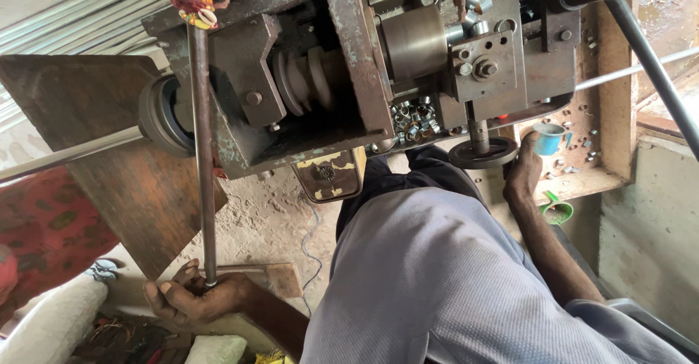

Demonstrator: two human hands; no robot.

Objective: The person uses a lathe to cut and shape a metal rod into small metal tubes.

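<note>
My left hand (191,298) is closed around the lower end of a long rusty lever rod (202,153) that runs up to a worn metal lathe-like machine (342,65). My right hand (523,175) grips the rim of a small dark handwheel (482,153) under the machine's slide block (484,62). A belt pulley (302,80) and a smooth steel cylinder (413,42) sit in the machine's middle. Several small cut metal rings (415,113) lie heaped in the machine bed. A thin bright bar (641,69) feeds in from the right.
A small blue cup (547,140) stands on a wooden tray (593,175) dotted with rings, and a green scoop (557,210) lies below it. A rusty steel plate (124,182) leans at left beside red patterned cloth (44,226). A yellow box (331,176) hangs under the machine.
</note>
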